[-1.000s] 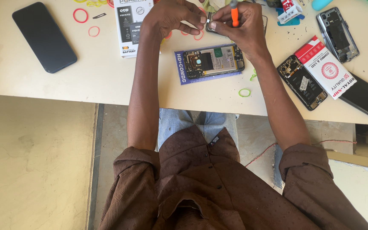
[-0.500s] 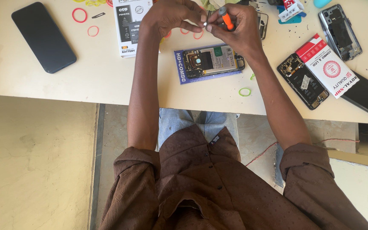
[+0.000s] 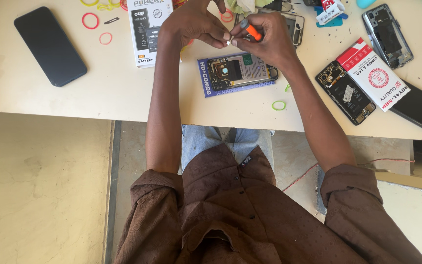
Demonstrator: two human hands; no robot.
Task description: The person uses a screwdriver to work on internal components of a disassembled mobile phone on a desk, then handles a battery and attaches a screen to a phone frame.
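My right hand (image 3: 265, 41) grips a small screwdriver with an orange handle (image 3: 252, 32). My left hand (image 3: 195, 23) pinches a tiny light-coloured part (image 3: 228, 42) between thumb and finger, right at the screwdriver's end. Both hands meet just above an opened phone (image 3: 240, 70) with its circuit board showing, which lies on a blue box (image 3: 206, 78).
On the cream table (image 3: 123, 93): a black phone (image 3: 50, 45) at left, a white battery box (image 3: 145, 29), coloured rubber bands (image 3: 90, 20), a green band (image 3: 279, 105), a red-and-white parts box (image 3: 373, 73), two opened phones (image 3: 344, 92) (image 3: 387, 35), and a black phone (image 3: 418, 110) at right.
The screwdriver has tilted from upright to lying across my right fingers. Both hands stay together above the opened phone.
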